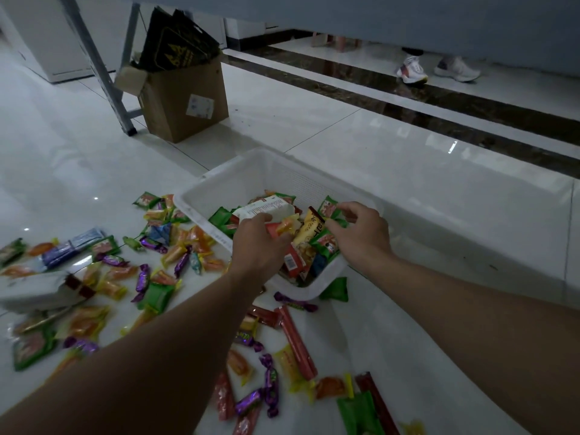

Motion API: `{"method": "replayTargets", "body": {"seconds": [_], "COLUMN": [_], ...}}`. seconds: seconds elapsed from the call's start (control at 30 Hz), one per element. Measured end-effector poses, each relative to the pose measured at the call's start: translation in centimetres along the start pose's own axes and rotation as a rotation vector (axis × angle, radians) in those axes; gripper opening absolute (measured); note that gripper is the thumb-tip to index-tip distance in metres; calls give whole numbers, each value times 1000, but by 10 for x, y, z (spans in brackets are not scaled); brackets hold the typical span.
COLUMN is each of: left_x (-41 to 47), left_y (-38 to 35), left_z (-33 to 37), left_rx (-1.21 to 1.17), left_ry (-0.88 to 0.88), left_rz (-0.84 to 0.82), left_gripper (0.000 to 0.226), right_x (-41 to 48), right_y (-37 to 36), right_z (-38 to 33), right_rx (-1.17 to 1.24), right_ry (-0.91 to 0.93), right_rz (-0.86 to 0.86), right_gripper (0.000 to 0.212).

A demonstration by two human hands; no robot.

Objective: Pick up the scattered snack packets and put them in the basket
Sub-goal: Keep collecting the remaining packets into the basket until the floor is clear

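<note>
Tiled floor [376,171]. White basket [226,183]: stood on it, part-filled. Snack packets [157,295]: scattered left and in front. Left hand [260,243]: over basket, gripped orange packets [284,227]. Right hand [361,233]: pinched green packet [328,210] there.

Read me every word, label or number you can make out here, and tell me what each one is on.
Long yellow snack packet in the white plastic basket: dark Chinese characters, one perhaps "包"; the rest blurred.
White carton in the basket: print too small to read.
Red packet: barcode, digits unreadable.
White label on the brown cardboard box: blurred.
Black bag in that box: gold logo, unreadable.
Purple sweet wrappers: lettering blurred.
</note>
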State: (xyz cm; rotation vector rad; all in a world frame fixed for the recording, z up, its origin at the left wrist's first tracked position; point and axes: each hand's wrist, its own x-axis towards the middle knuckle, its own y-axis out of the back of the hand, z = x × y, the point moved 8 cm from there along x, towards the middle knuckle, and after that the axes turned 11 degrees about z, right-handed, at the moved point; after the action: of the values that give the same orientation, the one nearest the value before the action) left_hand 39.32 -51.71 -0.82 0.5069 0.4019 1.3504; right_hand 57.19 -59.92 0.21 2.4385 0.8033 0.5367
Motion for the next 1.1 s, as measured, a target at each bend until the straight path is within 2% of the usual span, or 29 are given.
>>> {"method": "replayTargets", "body": {"seconds": [0.2, 0.4, 0.5, 0.7, 0.9, 0.97, 1.1], "left_x": [-57, -121, -146, -183, -212, -222, -248], "left_y": [41, 47, 40, 24, -16, -33, -71], "left_z": [0, -28, -43, -58, -74, -74, -67], "left_rx": [62, 67, 95, 162, 241, 260, 534], "left_ry": [-132, -86, -55, -101, -183, -271, -657], "left_rz": [11, -69, -141, -212, -358, -433, -631], "left_gripper": [45, 49, 49, 43, 56, 60, 74], "right_x": [-61, -129, -158, -210, -231, -232, -238], "right_y": [30, 52, 53, 45, 70, 83, 105], "right_z": [-5, -2, 9, 42, 73, 83, 104], "right_rx": [-65, -201, -251, -295, -346, -365, -398], "right_ry": [9, 23, -5, -66, -128, -150, -201], "right_rz": [-5, -99, -126, -233, -247, -230, -218], "right_gripper": [47, 51, 53, 56, 52, 51, 51]}}
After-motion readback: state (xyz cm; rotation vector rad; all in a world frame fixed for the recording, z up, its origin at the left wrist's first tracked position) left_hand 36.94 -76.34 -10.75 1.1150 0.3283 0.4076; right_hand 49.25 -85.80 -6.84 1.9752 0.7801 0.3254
